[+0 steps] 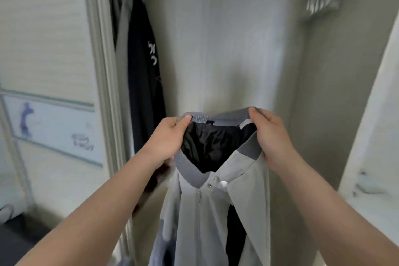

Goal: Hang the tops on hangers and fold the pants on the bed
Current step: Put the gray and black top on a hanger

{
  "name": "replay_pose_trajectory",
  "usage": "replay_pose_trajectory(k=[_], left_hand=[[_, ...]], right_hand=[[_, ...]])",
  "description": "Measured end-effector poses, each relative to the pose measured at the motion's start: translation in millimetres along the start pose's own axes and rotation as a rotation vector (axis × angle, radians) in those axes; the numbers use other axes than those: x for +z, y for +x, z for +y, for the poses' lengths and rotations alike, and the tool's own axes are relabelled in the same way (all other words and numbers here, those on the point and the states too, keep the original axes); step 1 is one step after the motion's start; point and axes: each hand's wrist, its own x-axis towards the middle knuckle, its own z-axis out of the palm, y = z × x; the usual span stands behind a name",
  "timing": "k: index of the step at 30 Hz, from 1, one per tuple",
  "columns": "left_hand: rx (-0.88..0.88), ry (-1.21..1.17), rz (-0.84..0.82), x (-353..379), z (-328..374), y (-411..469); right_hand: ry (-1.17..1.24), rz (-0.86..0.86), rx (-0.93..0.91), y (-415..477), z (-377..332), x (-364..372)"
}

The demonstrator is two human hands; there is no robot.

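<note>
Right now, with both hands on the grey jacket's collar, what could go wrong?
1. The left hand and right hand both grip the grey jacket only by its collar; freeing one may let it sag or slip.
2. The front looks closed below the white snap, so a hanger may go in with difficulty.

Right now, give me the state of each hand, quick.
Left hand: closed, gripping the jacket at the left side of its collar.
Right hand: closed, gripping the collar's right side.
</note>
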Motion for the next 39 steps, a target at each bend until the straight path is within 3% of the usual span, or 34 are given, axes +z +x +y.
replay_pose_trajectory(k=[7, 12, 17, 20, 24, 26, 31, 39], left_hand=[[0.095, -0.030, -0.017, -29, 72, 133], [0.132, -0.079, 0.017, -48, 133, 209], [0.219, -0.049, 0.055, -58, 199, 262], [0.271, -0.103, 0.063, -52, 237, 277], [0.285, -0.090, 0.055, -36, 267, 285], [0.268, -0.049, 0.052, -28, 271, 285], [0.234, 0.070, 0.113, -23, 261, 286], [0.221, 0.064, 0.159, -37, 245, 306]], right_hand=[[-0.045, 0.127, -0.162, 95, -76, 27], [-0.234, 0.174, -0.238, 159, -133, 35], [-0.688, 0.170, -0.247, 219, -192, 31], [-1.194, 0.229, -0.272, 239, -222, 24], [-1.772, 0.507, -0.490, 247, -245, 12], [-1.922, 0.637, -0.463, 252, -249, -1], [-1.971, 0.775, -0.186, 264, -242, -38], [-1.829, 0.843, -0.296, 286, -240, -63]])
